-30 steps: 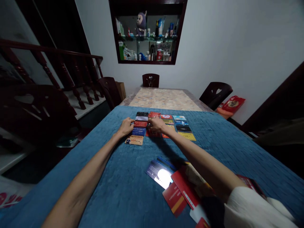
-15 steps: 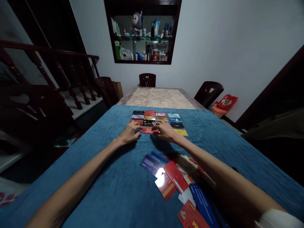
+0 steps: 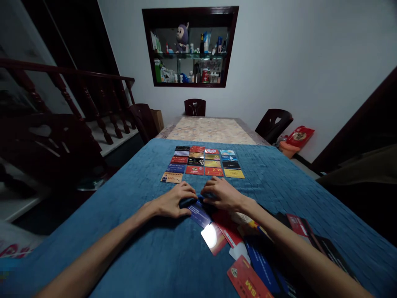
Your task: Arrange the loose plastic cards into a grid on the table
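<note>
Head view suggests card-picking in hand, with left hand and right hand half-curled at the blue card edging the loose pile, grip uncertain; lifting calls for an edge pinch.

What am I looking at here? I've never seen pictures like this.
There is no machine here: these are a person's own two bare hands. The view comes from a camera worn on their head, looking forward and down. A blue cloth covers the near part of a table. On it lie neat columns of cards and, nearer the person, a loose pile. The left hand and right hand are at a blue card; whether either grips it, I can't tell.
</note>
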`<state>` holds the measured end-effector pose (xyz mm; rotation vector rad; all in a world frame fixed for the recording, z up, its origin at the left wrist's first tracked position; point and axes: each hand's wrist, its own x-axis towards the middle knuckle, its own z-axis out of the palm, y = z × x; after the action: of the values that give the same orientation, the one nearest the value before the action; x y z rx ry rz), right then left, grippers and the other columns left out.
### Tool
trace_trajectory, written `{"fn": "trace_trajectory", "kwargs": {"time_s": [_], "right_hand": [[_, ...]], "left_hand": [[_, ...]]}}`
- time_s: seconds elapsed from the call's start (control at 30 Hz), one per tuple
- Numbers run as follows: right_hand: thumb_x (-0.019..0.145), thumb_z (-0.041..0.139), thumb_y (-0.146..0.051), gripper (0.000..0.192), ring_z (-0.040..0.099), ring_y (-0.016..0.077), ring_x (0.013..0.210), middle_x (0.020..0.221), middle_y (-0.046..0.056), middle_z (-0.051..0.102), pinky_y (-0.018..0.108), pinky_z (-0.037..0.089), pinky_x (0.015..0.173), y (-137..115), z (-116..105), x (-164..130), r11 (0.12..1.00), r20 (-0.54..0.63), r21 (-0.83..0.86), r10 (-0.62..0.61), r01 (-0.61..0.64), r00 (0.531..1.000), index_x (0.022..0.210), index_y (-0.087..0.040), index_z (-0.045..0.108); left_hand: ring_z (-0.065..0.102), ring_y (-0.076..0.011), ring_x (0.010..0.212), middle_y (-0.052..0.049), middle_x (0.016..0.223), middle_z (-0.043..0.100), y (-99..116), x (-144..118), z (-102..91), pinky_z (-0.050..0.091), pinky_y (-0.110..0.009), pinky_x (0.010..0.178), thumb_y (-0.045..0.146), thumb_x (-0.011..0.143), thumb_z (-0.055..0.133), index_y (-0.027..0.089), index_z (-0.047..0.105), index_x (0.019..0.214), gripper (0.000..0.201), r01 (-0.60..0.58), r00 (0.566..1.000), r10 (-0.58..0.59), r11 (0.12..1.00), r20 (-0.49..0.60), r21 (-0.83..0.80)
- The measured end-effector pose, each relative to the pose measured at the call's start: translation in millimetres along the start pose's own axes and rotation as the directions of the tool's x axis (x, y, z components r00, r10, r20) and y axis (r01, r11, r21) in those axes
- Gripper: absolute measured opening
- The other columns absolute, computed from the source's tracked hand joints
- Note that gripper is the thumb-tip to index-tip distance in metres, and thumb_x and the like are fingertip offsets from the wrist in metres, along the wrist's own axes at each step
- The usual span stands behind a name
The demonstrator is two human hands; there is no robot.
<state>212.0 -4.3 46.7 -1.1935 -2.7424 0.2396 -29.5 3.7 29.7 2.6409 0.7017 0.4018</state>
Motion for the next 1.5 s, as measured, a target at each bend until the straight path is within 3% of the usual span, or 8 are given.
{"fn": "trace_trajectory", "kwargs": {"time_s": [0.3,0.5,0.73,1.0,1.13,1.27,1.5], "right_hand": [[0.088,0.068,-0.039,0.028,0.054,0.0251,0.103,0.107,0.008,0.068,0.035,0.035,0.078,-13,2,-5,0.999,0.073,-0.005,-0.044,0.044,0.996,0.111,-0.023,0.071],[0.087,0.070,-0.035,0.028,0.054,0.0250,0.102,0.107,0.008,0.068,0.035,0.035,0.078,-12,10,-4,0.997,0.073,-0.020,-0.067,0.069,0.995,0.111,-0.023,0.071],[0.090,0.067,-0.041,0.029,0.054,0.0240,0.100,0.104,0.008,0.067,0.033,0.035,0.077,-13,9,-4,0.997,0.066,-0.011,-0.081,0.082,0.995,0.113,-0.023,0.070],[0.086,0.065,-0.060,0.050,0.055,0.0263,0.101,0.108,0.009,0.066,0.036,0.035,0.079,-14,10,-4,0.996,0.052,-0.001,-0.089,0.089,0.995,0.117,-0.021,0.068],[0.086,0.070,-0.047,0.041,0.055,0.0259,0.102,0.108,0.009,0.067,0.034,0.033,0.079,-17,9,-3,0.997,0.045,-0.028,-0.065,0.066,0.997,0.118,-0.022,0.067],[0.091,0.062,-0.029,0.025,0.055,0.0234,0.101,0.105,0.007,0.070,0.034,0.032,0.079,-17,11,-1,0.999,0.017,-0.022,-0.036,0.036,0.999,0.114,-0.022,0.069],[0.091,0.056,-0.015,0.030,0.059,0.0235,0.104,0.111,0.009,0.072,0.033,0.035,0.081,-13,21,4,0.999,-0.041,-0.016,0.047,-0.048,0.998,0.119,-0.019,0.065]], "left_hand": [[0.049,-0.0292,0.117,-0.010,0.123,0.060,8,-5,2.2,0.039,-0.050,0.108,0.029,0.074,0.075,0.020,0.062,0.123,0.052,0.015,0.998,-0.018,0.999,0.053,0.046],[0.050,-0.0287,0.116,-0.010,0.121,0.060,11,-5,1.9,0.039,-0.049,0.106,0.028,0.077,0.073,0.020,0.063,0.120,0.044,0.010,0.996,-0.013,0.999,0.083,0.037],[0.054,-0.0264,0.110,-0.010,0.115,0.062,0,-10,-4.7,0.040,-0.045,0.105,0.036,0.082,0.071,0.020,0.066,0.118,0.040,0.017,0.998,-0.021,0.998,0.063,0.066],[0.060,-0.0228,0.101,-0.009,0.110,0.065,-14,-15,-13.1,0.047,-0.036,0.094,0.036,0.082,0.070,0.020,0.072,0.110,0.032,0.057,0.998,-0.057,0.998,0.010,0.017],[0.062,-0.0198,0.094,-0.007,0.100,0.070,-14,-13,-16.6,0.047,-0.032,0.089,0.034,0.087,0.064,0.020,0.076,0.099,0.023,0.064,0.998,-0.065,0.996,-0.013,-0.058],[0.063,-0.0189,0.088,-0.007,0.093,0.072,-16,-11,-18.1,0.047,-0.032,0.085,0.035,0.091,0.058,0.019,0.077,0.093,0.025,0.082,0.995,-0.088,0.988,-0.039,-0.130],[0.060,-0.0163,0.076,-0.004,0.079,0.069,-28,-11,-12.0,0.048,-0.027,0.075,0.040,0.096,0.049,0.015,0.072,0.081,0.037,0.200,0.968,-0.226,0.958,-0.112,-0.206]]}}
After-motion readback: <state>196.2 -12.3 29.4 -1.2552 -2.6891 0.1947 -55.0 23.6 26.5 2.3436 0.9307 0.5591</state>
